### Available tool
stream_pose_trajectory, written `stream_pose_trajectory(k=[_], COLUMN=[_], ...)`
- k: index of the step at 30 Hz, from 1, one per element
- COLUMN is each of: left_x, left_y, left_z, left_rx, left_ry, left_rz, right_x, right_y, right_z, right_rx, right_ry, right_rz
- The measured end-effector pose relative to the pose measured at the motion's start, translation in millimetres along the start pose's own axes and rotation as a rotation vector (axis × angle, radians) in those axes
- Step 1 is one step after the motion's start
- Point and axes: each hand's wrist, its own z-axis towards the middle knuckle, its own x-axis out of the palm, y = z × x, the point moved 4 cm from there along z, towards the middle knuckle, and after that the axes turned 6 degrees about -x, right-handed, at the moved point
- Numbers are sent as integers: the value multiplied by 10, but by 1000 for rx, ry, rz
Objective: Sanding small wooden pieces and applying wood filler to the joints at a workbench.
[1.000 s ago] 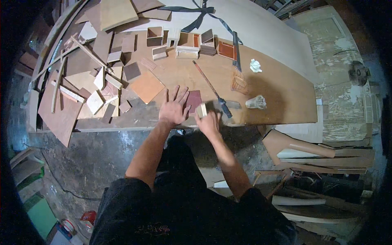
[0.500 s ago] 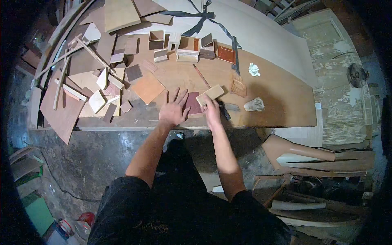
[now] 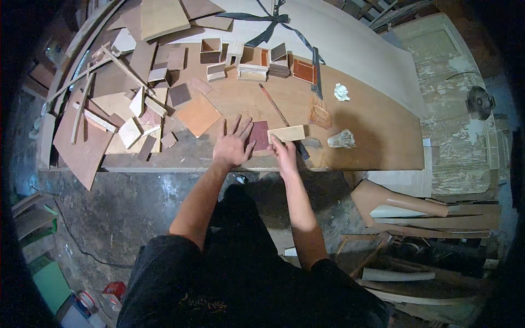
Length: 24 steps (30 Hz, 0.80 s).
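Note:
My left hand [image 3: 232,146] lies flat with its fingers spread, its thumb side on the left edge of a dark red sheet [image 3: 259,134] that looks like sandpaper. In my right hand [image 3: 284,155] is a pale rectangular wooden block [image 3: 290,133], gripped near its left end. The block lies roughly level across the view, over the right edge of the sheet. Beyond it a dark reddish, pencil-like stick [image 3: 270,100] slants away. A dark strip-like tool [image 3: 302,150] shows just right of my right hand. An orange-brown square board [image 3: 199,116] rests left of my left hand.
Small wooden boxes [image 3: 210,52] stand along the back of the workbench [image 3: 377,156]. Wood offcuts and thin sticks [image 3: 124,68] crowd the left side. To the right are a crumpled white piece [image 3: 341,92], a clear cup-like object [image 3: 342,139] and an orange woven-looking piece [image 3: 319,113].
The wooden block in my right hand has turned from a slant to nearly level and shifted slightly right. My left hand has stayed flat in place.

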Motion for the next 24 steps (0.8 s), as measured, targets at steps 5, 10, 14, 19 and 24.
stream_pose_trajectory(k=[5,10,14,19,24], left_x=[-32,-27,-31,-81,-75], left_y=[-36,-24,-30,-20,-43], left_z=[23,9,22,-2,22], left_rx=[6,9,-13,-12,10], left_ry=[-6,-13,33,24,17], left_rz=[-24,-21,-5,-14,-15], right_x=[4,114,188,289,310], right_y=[37,158,217,337,310], right_z=[202,281,279,249,408], right_rx=[-285,-405,-229,-373,-529], right_ry=[42,11,102,91,210], right_rz=[-474,-872,-1092,-995,-1117])
